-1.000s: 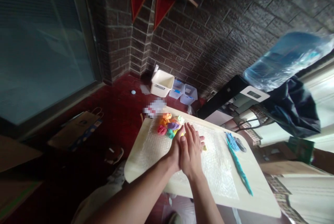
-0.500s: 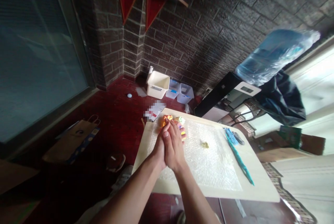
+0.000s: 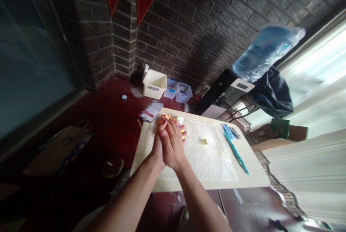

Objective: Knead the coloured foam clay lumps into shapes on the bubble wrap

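Note:
My left hand [image 3: 157, 150] and my right hand [image 3: 173, 147] are pressed together palm to palm over the near-left part of the bubble wrap [image 3: 189, 167]. The right lies over the left, and its fingers point away from me. Whatever is between the palms is hidden. Just beyond the fingertips sit an orange lump [image 3: 165, 117] and a pale green-white lump [image 3: 178, 119]. Something yellow [image 3: 183, 133] shows beside my right fingers. A small yellowish lump [image 3: 204, 141] lies alone on the bubble wrap, to the right of my hands.
The light table [image 3: 254, 174] bears a long teal strip [image 3: 238, 154], blue cords [image 3: 227, 130] and a grey item [image 3: 235, 133] at its right. Behind it stand a cream bin [image 3: 154, 85] and two clear tubs [image 3: 183, 93]. A paper bag [image 3: 58, 149] lies on the floor at left.
The camera view has shifted, so the table and room appear farther left and slightly higher. My hands stay pressed together, with the right still over the left.

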Demonstrator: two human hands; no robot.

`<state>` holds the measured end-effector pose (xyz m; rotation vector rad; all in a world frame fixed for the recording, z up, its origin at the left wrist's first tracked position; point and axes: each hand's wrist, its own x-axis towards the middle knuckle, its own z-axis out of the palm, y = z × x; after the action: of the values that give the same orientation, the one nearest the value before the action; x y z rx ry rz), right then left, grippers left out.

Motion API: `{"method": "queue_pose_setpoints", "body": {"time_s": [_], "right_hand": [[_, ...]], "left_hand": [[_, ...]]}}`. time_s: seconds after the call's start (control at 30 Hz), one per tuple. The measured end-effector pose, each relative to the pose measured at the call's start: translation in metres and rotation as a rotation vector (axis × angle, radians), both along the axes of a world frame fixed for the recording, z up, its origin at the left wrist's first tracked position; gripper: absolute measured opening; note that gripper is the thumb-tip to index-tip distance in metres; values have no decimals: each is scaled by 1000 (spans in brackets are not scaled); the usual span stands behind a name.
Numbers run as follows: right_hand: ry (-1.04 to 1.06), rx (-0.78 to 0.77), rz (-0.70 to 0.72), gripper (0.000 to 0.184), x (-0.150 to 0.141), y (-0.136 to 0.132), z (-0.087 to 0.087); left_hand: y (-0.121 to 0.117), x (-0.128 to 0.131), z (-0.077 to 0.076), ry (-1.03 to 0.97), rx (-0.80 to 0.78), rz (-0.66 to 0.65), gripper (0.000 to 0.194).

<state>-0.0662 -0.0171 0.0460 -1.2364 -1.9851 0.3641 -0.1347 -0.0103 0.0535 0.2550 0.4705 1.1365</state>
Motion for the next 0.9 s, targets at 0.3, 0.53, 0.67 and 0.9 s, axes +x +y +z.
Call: {"method": "queue_pose_setpoints", "body": {"time_s": [0.3,0.53,0.67,0.9], "right_hand": [[-62,-3,-77,53,33,-22,6],[-21,-90,-154,60,74,-51,28],[207,-193,-171,71,104,-71,60],[246,-230,-235,72,146,-99,84]], "left_hand": [[-16,31,4,3,83,-85,50],[-33,64,10,-45,75,-279,52],[-43,78,20,-82,96,-322,40],[-36,64,19,-160,-33,-238,36]]}}
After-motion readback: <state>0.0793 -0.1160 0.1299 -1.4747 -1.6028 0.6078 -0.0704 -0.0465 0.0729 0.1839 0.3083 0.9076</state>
